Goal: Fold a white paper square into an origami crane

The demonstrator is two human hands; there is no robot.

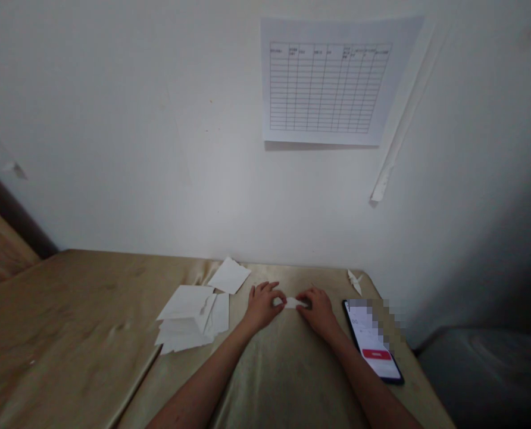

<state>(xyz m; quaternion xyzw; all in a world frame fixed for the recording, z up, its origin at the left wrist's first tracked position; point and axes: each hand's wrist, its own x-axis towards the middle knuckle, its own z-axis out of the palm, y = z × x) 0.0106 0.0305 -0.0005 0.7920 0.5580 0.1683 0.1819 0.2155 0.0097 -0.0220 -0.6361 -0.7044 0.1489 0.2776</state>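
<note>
Both of my hands rest on a table covered with a shiny tan cloth [91,333]. My left hand [263,305] and my right hand [316,307] pinch the two ends of a small folded strip of white paper [293,302] lying flat between them. Fingers of both hands are curled and pressed onto the paper. A loose pile of white paper sheets [189,319] lies just left of my left hand, and one more sheet [230,275] sits behind it near the wall.
A phone [375,348] with a lit screen lies to the right of my right hand, near the table's right edge. A small folded white paper figure [355,280] sits by the wall. A printed table sheet [330,83] is taped on the white wall.
</note>
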